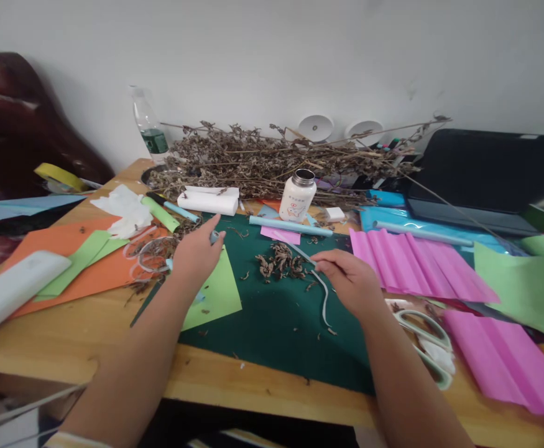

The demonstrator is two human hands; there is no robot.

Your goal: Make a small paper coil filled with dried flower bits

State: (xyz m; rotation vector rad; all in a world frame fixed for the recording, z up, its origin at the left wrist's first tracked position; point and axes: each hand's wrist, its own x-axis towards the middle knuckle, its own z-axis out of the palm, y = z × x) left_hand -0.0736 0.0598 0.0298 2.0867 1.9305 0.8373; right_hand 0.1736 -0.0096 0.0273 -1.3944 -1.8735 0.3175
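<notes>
My right hand (346, 280) is closed in a pinch on a thin pale strip (299, 250). One end of the strip points toward the back left, and a whitish curled length (324, 298) trails down onto the dark green mat (272, 336). Beneath the strip's straight part lies a pile of dry brown leaves (278, 261). My left hand (199, 249) hovers at the mat's left side, over a lime-green sheet (220, 292). A small grey-blue bit shows between its thumb and fingers, too small to name. Behind the pile are a pink paper slip (281, 235) and a light blue paper roll (290, 226).
A cream bottle (295, 199) without a lid stands behind the mat. Dried branches (253, 155) stretch along the wall. Scissors (153, 255) lie left; pale green-handled scissors (425, 336) lie right, near pink crepe paper (421, 261). A dark tablet (490, 168) stands at the back right.
</notes>
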